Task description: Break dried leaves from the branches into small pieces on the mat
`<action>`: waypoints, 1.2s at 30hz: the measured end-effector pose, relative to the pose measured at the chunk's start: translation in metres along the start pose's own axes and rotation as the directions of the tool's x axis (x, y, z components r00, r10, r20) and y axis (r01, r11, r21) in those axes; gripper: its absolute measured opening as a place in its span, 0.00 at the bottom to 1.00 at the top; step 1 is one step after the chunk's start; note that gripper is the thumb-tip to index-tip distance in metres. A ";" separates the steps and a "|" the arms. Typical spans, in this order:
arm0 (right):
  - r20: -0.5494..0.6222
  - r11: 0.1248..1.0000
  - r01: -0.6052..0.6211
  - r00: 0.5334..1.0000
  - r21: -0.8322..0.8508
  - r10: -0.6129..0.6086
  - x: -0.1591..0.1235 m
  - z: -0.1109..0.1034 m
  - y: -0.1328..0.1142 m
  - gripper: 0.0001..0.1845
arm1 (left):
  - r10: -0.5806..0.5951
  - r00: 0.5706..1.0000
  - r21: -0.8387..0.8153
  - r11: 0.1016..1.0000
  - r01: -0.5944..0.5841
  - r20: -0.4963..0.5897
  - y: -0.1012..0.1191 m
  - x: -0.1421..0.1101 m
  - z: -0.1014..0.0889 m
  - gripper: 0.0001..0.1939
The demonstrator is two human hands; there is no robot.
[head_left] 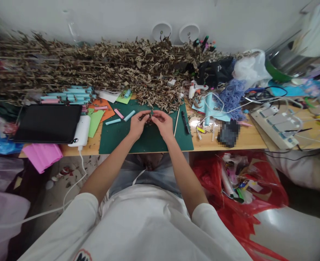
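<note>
Head view: dried leaves [148,122] between two hands above a green cutting mat [132,142].
The left hand's [138,126] fingers close on the leaves; whether the right hand's [163,125] curled fingers grip any, I cannot tell. The leaves look light, dry and crumbly, probably best cupped loosely from both sides. Around lie blue paper rolls [129,115] and a leaf pile [160,98].
</note>
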State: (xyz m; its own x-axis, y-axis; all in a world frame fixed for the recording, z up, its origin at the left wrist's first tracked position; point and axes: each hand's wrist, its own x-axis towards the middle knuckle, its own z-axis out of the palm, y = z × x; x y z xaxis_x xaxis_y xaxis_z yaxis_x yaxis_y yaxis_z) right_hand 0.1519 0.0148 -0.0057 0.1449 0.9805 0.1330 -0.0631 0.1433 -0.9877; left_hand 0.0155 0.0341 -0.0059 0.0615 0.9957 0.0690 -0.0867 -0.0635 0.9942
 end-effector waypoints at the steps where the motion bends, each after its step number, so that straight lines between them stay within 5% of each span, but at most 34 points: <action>1: 0.021 1.000 0.011 1.000 -0.001 -0.011 0.000 0.001 0.000 0.22 | -0.020 1.000 -0.032 0.999 0.020 0.001 0.000 0.000 0.000 0.14; 19: 0.093 0.994 0.027 0.996 -0.104 -0.017 -0.002 -0.006 -0.012 0.13 | -0.103 0.992 -0.086 0.990 0.109 0.070 0.011 -0.006 -0.004 0.17; 24: 0.179 0.991 0.038 0.984 -0.128 -0.014 -0.003 -0.013 -0.016 0.12 | -0.196 0.973 -0.157 0.964 0.214 0.120 0.015 -0.005 -0.009 0.19; 28: 0.106 0.949 0.120 0.990 -0.293 -0.093 -0.006 -0.012 -0.015 0.07 | -0.243 0.956 -0.152 0.951 0.267 0.163 0.015 -0.006 -0.013 0.21; 32: 0.185 0.856 0.254 0.964 -0.451 -0.189 -0.008 -0.011 -0.016 0.03 | -0.282 0.941 -0.088 0.949 0.302 0.186 0.014 -0.007 -0.014 0.21; 36: 0.196 0.906 0.230 0.966 -0.355 -0.169 -0.009 -0.016 -0.016 0.06 | -0.213 0.968 -0.039 0.975 0.220 0.135 0.012 -0.009 -0.009 0.18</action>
State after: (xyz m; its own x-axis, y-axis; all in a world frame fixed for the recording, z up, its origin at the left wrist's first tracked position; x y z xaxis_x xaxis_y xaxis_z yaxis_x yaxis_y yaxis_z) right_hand 0.1670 0.0018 0.0080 -0.0432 0.9494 0.3112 0.3265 0.3078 -0.8937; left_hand 0.0047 0.0253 0.0051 0.2126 0.9680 -0.1335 -0.1094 0.1594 0.9811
